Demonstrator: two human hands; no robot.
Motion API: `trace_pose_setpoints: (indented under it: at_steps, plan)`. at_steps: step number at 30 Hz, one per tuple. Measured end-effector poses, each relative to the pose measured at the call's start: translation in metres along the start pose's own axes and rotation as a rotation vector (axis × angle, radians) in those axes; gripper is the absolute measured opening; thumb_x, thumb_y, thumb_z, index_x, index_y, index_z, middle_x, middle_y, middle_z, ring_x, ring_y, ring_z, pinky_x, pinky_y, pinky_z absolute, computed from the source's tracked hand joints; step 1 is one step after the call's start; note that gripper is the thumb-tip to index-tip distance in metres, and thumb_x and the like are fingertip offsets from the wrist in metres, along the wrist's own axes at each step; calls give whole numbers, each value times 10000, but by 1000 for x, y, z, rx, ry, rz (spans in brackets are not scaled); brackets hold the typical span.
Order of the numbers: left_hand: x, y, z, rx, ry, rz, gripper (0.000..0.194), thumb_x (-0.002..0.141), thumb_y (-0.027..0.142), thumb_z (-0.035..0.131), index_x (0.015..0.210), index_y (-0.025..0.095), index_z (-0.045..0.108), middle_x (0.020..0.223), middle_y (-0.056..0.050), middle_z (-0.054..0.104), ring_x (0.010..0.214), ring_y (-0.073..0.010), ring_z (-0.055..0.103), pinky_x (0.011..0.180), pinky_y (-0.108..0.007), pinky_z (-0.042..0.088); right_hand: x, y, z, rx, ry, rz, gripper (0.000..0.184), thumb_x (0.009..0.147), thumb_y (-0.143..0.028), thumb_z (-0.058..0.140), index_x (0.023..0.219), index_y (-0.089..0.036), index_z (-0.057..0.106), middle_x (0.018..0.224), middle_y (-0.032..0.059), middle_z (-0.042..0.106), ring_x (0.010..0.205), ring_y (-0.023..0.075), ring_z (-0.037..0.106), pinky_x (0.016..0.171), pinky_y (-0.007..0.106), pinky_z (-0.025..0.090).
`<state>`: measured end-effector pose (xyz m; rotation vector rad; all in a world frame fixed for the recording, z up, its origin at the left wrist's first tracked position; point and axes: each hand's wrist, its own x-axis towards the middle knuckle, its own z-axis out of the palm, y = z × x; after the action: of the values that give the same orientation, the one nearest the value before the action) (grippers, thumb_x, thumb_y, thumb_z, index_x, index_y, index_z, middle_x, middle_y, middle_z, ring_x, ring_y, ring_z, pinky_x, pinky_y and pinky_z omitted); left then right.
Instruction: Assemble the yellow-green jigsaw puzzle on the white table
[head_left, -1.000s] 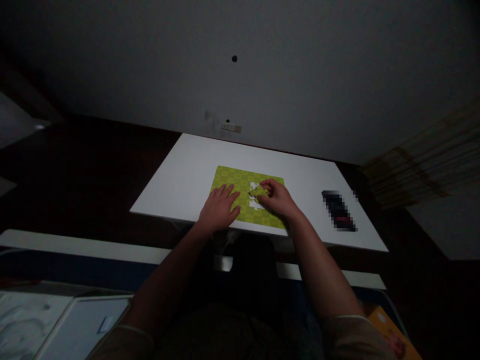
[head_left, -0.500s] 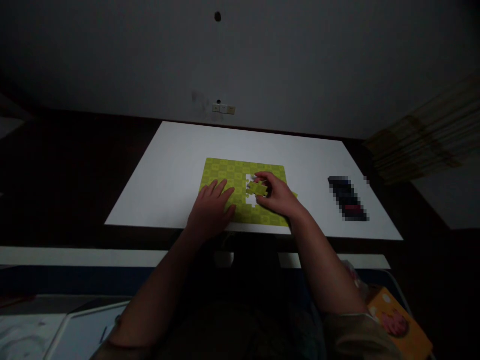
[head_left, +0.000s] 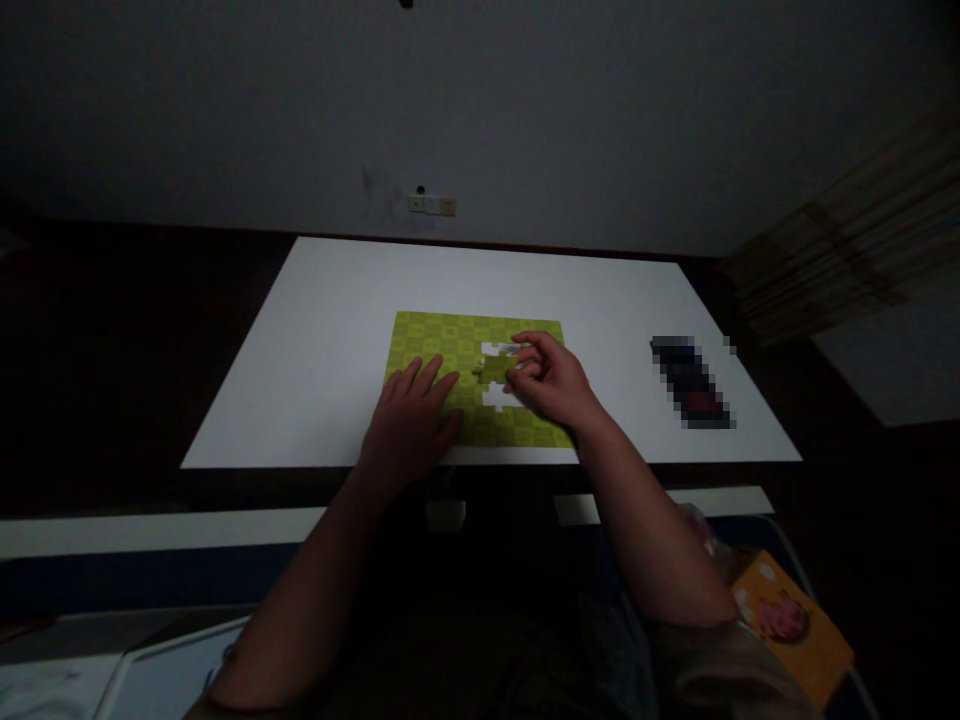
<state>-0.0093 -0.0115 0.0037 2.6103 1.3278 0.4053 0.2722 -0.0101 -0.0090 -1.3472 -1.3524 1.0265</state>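
Note:
A green checkered jigsaw puzzle [head_left: 427,335] lies flat on the white table, with a gap right of its middle where white shows. My left hand [head_left: 411,420] rests on the puzzle's left part, palm down and fingers spread. Over the gap, my right hand [head_left: 553,380] pinches a green puzzle piece [head_left: 495,368] by its right side. The piece looks tilted, its left end at the gap's left edge; whether it touches there I cannot tell. My right fingers hide part of the gap.
On the right of the white table [head_left: 247,390] lies a dark, pixelated object [head_left: 691,385]. An orange box [head_left: 795,625] with a pink picture stands low at the right. Wall sockets [head_left: 432,205] are behind the table, and a patterned curtain [head_left: 817,250] hangs at the right.
The puzzle piece has turned and tipped in my right hand, which has its fingers more curled. My left hand stays flat on the puzzle. The whole view has shifted slightly.

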Motion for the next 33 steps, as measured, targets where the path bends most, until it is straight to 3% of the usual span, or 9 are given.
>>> trace_pose_setpoints:
  at_steps: [4, 8, 13, 17, 20, 24, 28, 33]
  plan:
    - [0, 0, 1, 2, 6, -4, 540, 1130, 393, 600, 1632, 198, 637, 1807, -164, 522, 1680, -447, 459, 1375, -669, 395, 1, 1, 1, -4, -7, -24, 458, 893, -353, 819, 1321, -291, 668, 992, 6, 703, 760, 205, 774, 674, 353, 606]
    - [0, 0, 1, -9, 12, -8, 532, 1127, 388, 602, 1622, 202, 645, 1799, -165, 531, 1683, -435, 458, 1379, -660, 389, 3, 2, 0, -67, 6, -41, 453, 898, -386, 807, 1326, -276, 705, 987, 15, 715, 718, 175, 683, 647, 337, 554]
    - [0, 1, 0, -29, 11, -11, 538, 1122, 382, 614, 1627, 199, 651, 1805, -169, 522, 1689, -436, 450, 1380, -662, 389, 4, 2, -2, -271, 4, -109, 313, 941, -405, 764, 1218, -260, 783, 938, 32, 735, 791, 211, 655, 748, 381, 557]
    - [1, 1, 0, -22, 4, -8, 550, 1120, 382, 625, 1631, 180, 650, 1802, -181, 524, 1686, -452, 453, 1378, -676, 392, 6, 4, -6, -316, 59, -173, 263, 1027, -417, 680, 1222, -265, 767, 1095, 78, 755, 917, 250, 694, 827, 423, 600]
    - [1, 0, 1, -17, 3, -6, 547, 1120, 374, 627, 1629, 175, 653, 1803, -180, 523, 1683, -456, 457, 1381, -678, 390, 7, 7, -9, -291, 107, -190, 310, 1073, -396, 632, 1346, -285, 730, 1285, 116, 723, 1004, 265, 710, 859, 448, 635]
    - [1, -1, 3, -18, 8, -1, 551, 1123, 384, 630, 1630, 170, 651, 1799, -186, 526, 1675, -464, 461, 1373, -689, 400, 7, 12, -8, -271, 106, -176, 505, 1041, -330, 669, 1543, -316, 611, 1295, 107, 747, 946, 258, 706, 843, 460, 649]
    - [1, -2, 3, -16, 1, -8, 547, 1122, 385, 629, 1630, 184, 647, 1799, -176, 527, 1675, -463, 460, 1369, -692, 406, 6, 11, -8, -260, 100, -233, 512, 1073, -304, 615, 1581, -319, 554, 1305, 116, 768, 1041, 287, 727, 945, 514, 647]
    - [0, -1, 4, -16, 5, -15, 543, 1120, 382, 630, 1631, 198, 642, 1796, -177, 530, 1682, -445, 457, 1380, -684, 395, 6, 10, -10, -400, 196, -322, 578, 1019, -243, 620, 1591, -307, 563, 1428, 159, 657, 1230, 334, 685, 1033, 562, 628]
